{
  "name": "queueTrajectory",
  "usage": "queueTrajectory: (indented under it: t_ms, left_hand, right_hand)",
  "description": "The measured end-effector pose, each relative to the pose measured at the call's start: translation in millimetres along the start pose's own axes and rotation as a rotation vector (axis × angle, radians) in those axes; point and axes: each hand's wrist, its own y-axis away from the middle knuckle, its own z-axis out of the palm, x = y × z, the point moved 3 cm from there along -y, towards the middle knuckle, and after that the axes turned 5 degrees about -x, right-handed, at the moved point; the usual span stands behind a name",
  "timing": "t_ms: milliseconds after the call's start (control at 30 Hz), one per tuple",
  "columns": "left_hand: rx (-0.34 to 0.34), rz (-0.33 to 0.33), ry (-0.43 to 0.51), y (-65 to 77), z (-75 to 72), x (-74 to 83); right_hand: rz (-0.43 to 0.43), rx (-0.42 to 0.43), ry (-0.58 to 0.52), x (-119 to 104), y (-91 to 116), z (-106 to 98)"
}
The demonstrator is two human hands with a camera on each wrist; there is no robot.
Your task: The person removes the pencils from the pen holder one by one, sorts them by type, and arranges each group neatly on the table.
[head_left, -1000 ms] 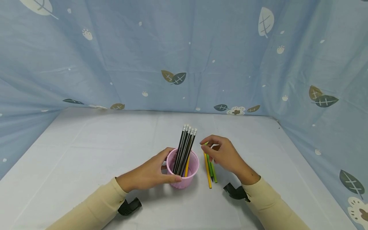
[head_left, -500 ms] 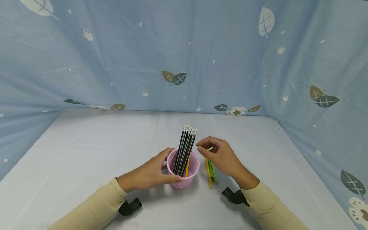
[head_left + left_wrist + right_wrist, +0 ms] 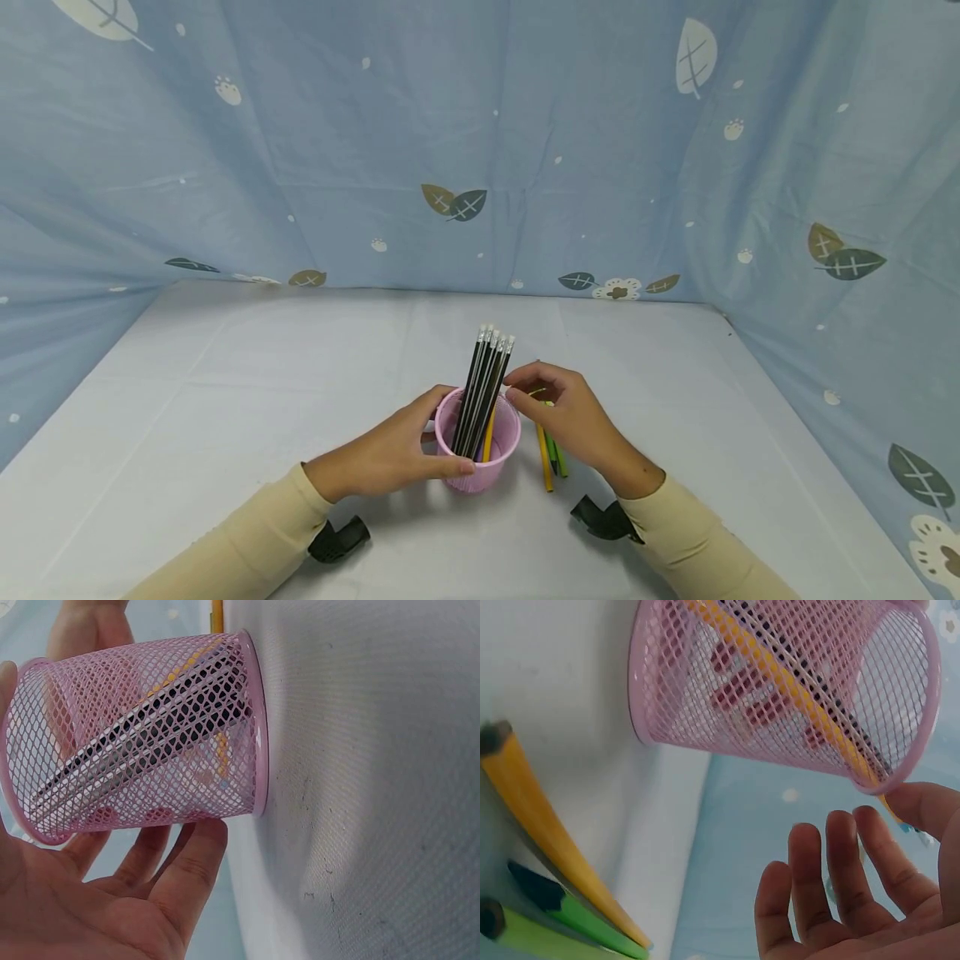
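Observation:
A pink mesh pencil cup (image 3: 493, 477) stands on the white tabletop, tilting slightly in the head view. My left hand (image 3: 390, 454) grips its left side, the thumb across the front and the fingers around the back. Several black pencils (image 3: 480, 392) with white erasers lean inside it, beside a yellow pencil (image 3: 488, 437). At the cup's right rim is my right hand (image 3: 568, 417); its thumb and fingers (image 3: 807, 870) are apart near the rim and the yellow pencil's end, with nothing plainly held. Whether the thumb touches the rim is unclear.
Under and beside the right hand lie a loose yellow pencil (image 3: 544, 462), a darker green pencil (image 3: 577, 915) and a light green pencil (image 3: 544, 937). Each wrist carries a black camera mount (image 3: 339, 540). A blue leaf-patterned cloth (image 3: 315, 150) hangs behind the table.
My right hand has shifted left, from above the loose pencils to the rim of the pencil cup. The left hand and the cup have stayed in place.

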Motion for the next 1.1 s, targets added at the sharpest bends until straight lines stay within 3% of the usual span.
queueTrajectory:
  t_ms: [633, 1100]
  left_hand:
    - [-0.004, 0.003, 0.010, 0.0, 0.1, -0.3]
    - [-0.002, 0.002, 0.001, -0.1, 0.3, -1.0]
  right_hand:
    - [0.032, -0.076, -0.135, 2, -1, 15]
    - [0.012, -0.033, -0.141, 0, 0, 15]
